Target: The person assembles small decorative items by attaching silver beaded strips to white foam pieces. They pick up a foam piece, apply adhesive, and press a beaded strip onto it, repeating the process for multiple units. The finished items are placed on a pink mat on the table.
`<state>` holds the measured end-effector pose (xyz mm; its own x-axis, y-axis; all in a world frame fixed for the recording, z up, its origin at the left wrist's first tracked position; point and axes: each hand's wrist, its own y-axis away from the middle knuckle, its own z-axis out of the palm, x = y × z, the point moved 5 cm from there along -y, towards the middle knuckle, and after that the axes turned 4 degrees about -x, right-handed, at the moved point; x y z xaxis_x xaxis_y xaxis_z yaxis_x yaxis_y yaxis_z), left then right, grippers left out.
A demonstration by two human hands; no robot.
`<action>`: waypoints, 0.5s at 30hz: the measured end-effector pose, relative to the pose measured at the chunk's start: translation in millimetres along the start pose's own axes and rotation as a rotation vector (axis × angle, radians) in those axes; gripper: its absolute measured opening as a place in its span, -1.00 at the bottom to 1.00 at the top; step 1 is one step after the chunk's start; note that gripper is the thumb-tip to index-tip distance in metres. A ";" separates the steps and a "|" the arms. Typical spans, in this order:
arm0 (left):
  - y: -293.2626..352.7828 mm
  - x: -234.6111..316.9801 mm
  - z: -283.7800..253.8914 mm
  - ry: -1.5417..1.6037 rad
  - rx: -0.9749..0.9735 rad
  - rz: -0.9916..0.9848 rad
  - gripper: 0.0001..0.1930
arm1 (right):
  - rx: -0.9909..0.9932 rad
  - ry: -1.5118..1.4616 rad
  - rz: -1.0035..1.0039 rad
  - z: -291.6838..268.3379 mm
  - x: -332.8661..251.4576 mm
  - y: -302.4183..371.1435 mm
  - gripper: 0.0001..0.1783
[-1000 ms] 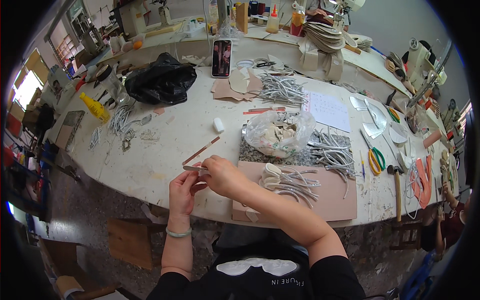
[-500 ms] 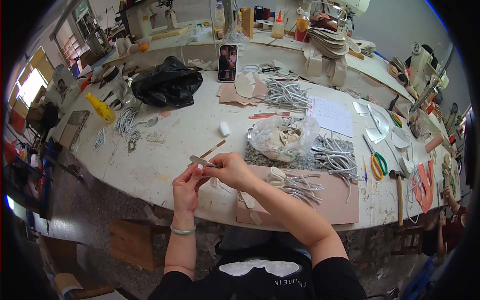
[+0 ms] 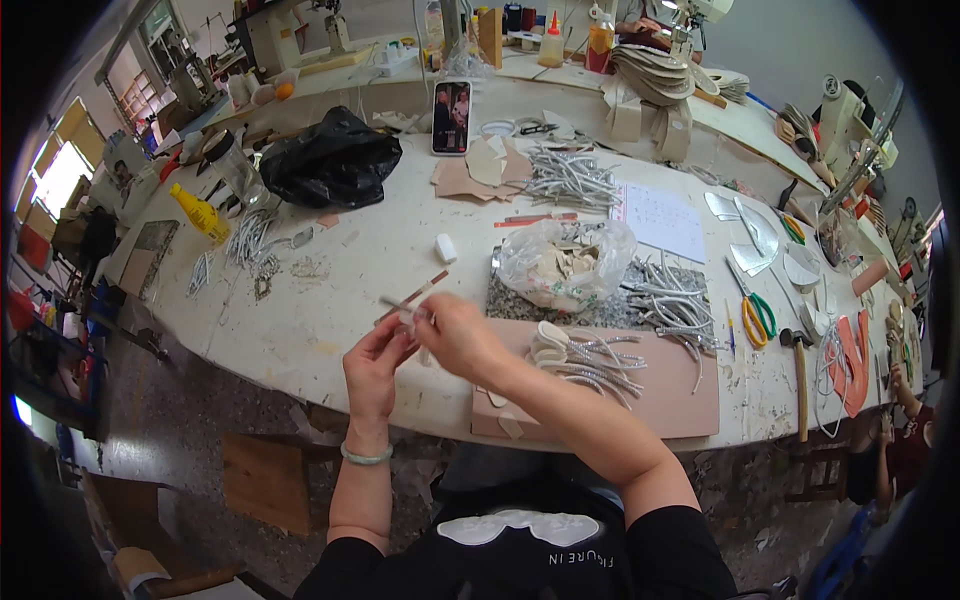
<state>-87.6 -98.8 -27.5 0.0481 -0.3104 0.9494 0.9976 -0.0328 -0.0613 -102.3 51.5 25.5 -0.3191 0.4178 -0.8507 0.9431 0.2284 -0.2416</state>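
Observation:
Over the near edge of the table, my two hands meet. My left hand (image 3: 373, 372) is closed, thumb and fingers pinching a small pale piece (image 3: 405, 318), mostly covered by fingers. In my closed right hand (image 3: 462, 338) is a slim, flat grey strip-like tool (image 3: 398, 302), its end sticking out to the left above the left fingertips; its exact kind I cannot tell. Just behind lies a thin brown stick (image 3: 432, 284) on the table. Right of my hands, a pinkish board (image 3: 660, 400) bears pale looped straps with silver cords (image 3: 590, 365).
A clear plastic bag (image 3: 520, 265) of pale scraps sits on a stone slab (image 3: 505, 300) behind the board. More silver cords (image 3: 570, 180), a propped phone (image 3: 452, 118), a black bag (image 3: 335, 160) and a yellow bottle (image 3: 200, 215) stand farther back. Scissors (image 3: 755, 318) and a hammer (image 3: 798, 380) lie right.
My right hand has turned and lifted slightly at the left fingertips, and the grey tool now shows edge-on. My left hand stays nearly in place.

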 end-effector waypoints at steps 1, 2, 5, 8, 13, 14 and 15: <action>-2.7 -3.7 -1.1 0.007 0.028 -0.025 -0.72 | 0.117 0.027 -0.020 -5.4 5.2 -2.5 -0.77; -4.8 -5.2 -0.6 -0.037 0.030 -0.027 -0.72 | 0.232 0.053 -0.035 -10.5 8.6 -3.5 -0.75; -7.0 -11.1 -4.5 -0.140 0.037 0.003 -0.71 | 0.225 -0.055 0.068 -37.6 -2.6 -10.3 -0.73; 1.2 -12.0 3.4 -0.204 0.036 0.031 -0.72 | 0.067 0.025 0.040 -39.1 -2.7 -10.0 -0.66; 2.1 -1.8 21.8 -0.288 0.010 0.167 -0.76 | 0.030 0.140 0.054 -16.8 25.2 0.4 -0.64; 3.6 1.8 20.2 -0.342 0.031 0.175 -0.77 | 0.091 0.058 0.113 -26.4 18.2 -1.3 -0.66; 3.9 0.6 11.8 -0.368 0.054 0.158 -0.77 | 0.147 -0.026 0.171 -36.2 9.7 -3.0 -0.68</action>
<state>-83.2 -87.9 -23.6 0.2060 0.0539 0.9771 0.9772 0.0413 -0.2083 -111.7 86.7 34.8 -0.1532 0.4163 -0.8962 0.9873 0.0251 -0.1571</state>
